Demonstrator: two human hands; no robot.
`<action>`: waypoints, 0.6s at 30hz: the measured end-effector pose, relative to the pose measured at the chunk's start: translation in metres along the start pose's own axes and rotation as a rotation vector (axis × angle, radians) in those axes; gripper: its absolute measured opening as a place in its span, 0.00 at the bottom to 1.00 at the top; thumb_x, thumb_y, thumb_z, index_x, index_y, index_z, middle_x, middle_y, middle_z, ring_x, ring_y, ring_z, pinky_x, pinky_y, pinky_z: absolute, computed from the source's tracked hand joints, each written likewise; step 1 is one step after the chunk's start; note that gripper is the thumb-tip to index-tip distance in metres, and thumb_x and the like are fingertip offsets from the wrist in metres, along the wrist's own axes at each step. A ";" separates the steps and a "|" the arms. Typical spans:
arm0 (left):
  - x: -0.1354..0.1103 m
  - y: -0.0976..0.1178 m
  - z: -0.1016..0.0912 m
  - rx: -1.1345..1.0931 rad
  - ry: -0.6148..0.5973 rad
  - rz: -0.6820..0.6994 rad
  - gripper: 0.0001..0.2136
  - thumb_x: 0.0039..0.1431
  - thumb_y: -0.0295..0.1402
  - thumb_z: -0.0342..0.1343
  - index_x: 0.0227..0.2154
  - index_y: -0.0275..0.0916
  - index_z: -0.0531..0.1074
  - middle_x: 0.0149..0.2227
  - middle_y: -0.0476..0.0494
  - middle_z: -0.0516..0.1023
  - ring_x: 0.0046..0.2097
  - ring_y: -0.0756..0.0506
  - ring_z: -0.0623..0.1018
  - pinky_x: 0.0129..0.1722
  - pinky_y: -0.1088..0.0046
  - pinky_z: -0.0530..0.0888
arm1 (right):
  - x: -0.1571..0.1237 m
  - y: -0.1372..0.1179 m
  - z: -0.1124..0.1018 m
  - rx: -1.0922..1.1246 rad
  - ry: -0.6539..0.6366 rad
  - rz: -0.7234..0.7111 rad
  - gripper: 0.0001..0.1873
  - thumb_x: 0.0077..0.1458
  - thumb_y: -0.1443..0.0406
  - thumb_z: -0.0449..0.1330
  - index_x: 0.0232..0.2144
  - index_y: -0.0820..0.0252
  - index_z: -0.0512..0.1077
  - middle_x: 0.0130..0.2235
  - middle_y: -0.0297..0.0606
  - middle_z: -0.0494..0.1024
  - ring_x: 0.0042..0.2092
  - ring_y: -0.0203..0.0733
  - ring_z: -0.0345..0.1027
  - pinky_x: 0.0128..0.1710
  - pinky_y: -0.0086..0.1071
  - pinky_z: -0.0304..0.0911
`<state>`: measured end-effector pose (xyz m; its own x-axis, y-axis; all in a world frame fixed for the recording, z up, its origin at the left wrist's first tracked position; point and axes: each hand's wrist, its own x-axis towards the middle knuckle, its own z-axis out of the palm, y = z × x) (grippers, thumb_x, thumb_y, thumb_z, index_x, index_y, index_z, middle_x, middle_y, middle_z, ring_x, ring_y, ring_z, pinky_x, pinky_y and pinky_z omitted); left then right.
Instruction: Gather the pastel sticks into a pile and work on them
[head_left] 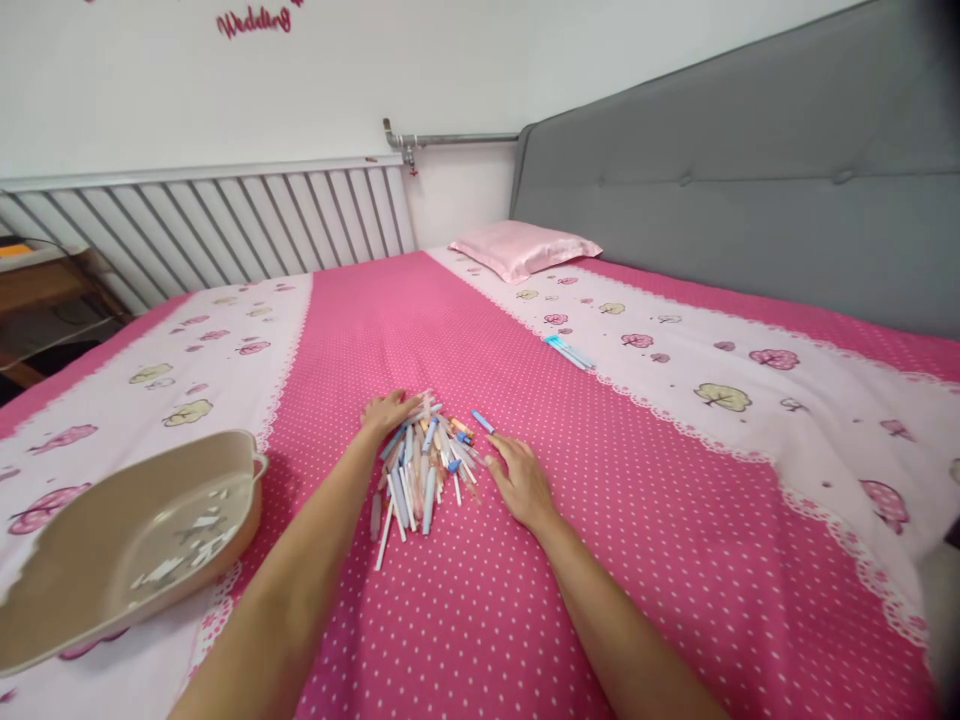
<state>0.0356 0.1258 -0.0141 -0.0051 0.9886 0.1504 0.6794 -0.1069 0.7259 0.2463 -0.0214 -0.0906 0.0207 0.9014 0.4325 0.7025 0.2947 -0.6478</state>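
Between left grip and right grip, a heap of pens.

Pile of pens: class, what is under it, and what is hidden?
Dotted pink bedding shows around the pile of pens. Bedding directly beneath, and any fully buried pens, cannot be seen: upper pens cover them.

On your bed, the pile of pens lies right of the basin, the pillow near the far right corner.

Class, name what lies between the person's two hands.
In the head view, a loose pile of pens lies between the left hand and the right hand.
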 end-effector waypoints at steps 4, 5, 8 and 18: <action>0.007 0.002 0.021 0.054 -0.185 -0.050 0.14 0.58 0.39 0.52 0.43 0.35 0.69 0.45 0.41 0.72 0.46 0.44 0.73 0.45 0.59 0.70 | 0.002 0.001 0.000 0.008 0.005 0.000 0.22 0.60 0.60 0.45 0.52 0.62 0.66 0.51 0.43 0.72 0.53 0.46 0.62 0.54 0.43 0.56; 0.005 0.004 0.025 0.065 -0.232 -0.056 0.14 0.58 0.39 0.52 0.42 0.35 0.70 0.44 0.42 0.73 0.45 0.44 0.73 0.45 0.60 0.71 | 0.003 0.000 0.000 0.007 0.007 0.006 0.22 0.60 0.60 0.45 0.53 0.62 0.65 0.51 0.44 0.72 0.52 0.46 0.62 0.54 0.42 0.57; -0.002 0.013 0.037 0.081 -0.363 -0.051 0.13 0.58 0.39 0.52 0.39 0.35 0.71 0.41 0.43 0.74 0.42 0.46 0.74 0.43 0.62 0.72 | 0.002 -0.001 -0.001 0.013 0.018 0.035 0.24 0.60 0.59 0.45 0.55 0.62 0.62 0.51 0.45 0.71 0.52 0.47 0.62 0.52 0.42 0.58; -0.054 0.042 0.023 -0.058 -0.582 0.144 0.14 0.50 0.44 0.58 0.30 0.37 0.75 0.33 0.45 0.78 0.39 0.44 0.76 0.44 0.64 0.70 | -0.004 0.002 0.000 0.011 0.045 0.027 0.25 0.60 0.60 0.45 0.57 0.64 0.60 0.53 0.47 0.69 0.53 0.48 0.61 0.53 0.44 0.57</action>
<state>0.0811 0.0700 -0.0076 0.4976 0.8576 -0.1303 0.6021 -0.2333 0.7635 0.2475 -0.0242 -0.0934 0.0718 0.8939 0.4424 0.6932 0.2742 -0.6666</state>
